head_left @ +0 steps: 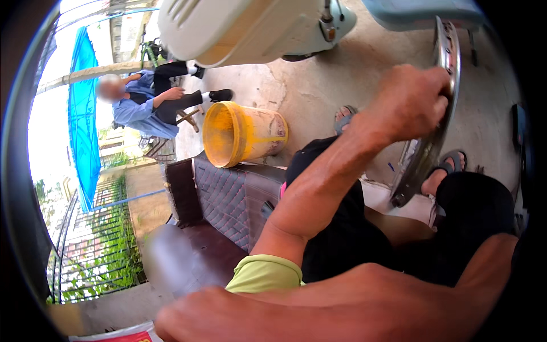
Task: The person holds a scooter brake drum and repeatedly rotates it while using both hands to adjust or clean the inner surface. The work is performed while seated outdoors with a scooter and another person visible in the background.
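Note:
My left hand (pixel 410 102), its arm in a lime-green sleeve, is closed on the edge of a curved silvery metal wheel rim (pixel 447 108) with small holes along it. The rim stands nearly edge-on in front of my knees, its upper end close to a blue-grey plastic seat. Its lower end reaches down by a pale cloth (pixel 370 199) between my legs. Very near the camera, my right arm (pixel 342 302) stretches across the bottom of the view. Its fingers cannot be made out. My black-clad knees and sandalled feet lie around the rim.
A yellow-stained bucket (pixel 273 134) lies beside a dark quilted seat (pixel 222 194). A cream scooter body (pixel 245 34) fills the top, with the blue-grey plastic seat (pixel 421 12) at upper right. A person in a blue shirt (pixel 137 114) sits at left near a blue umbrella (pixel 84 119).

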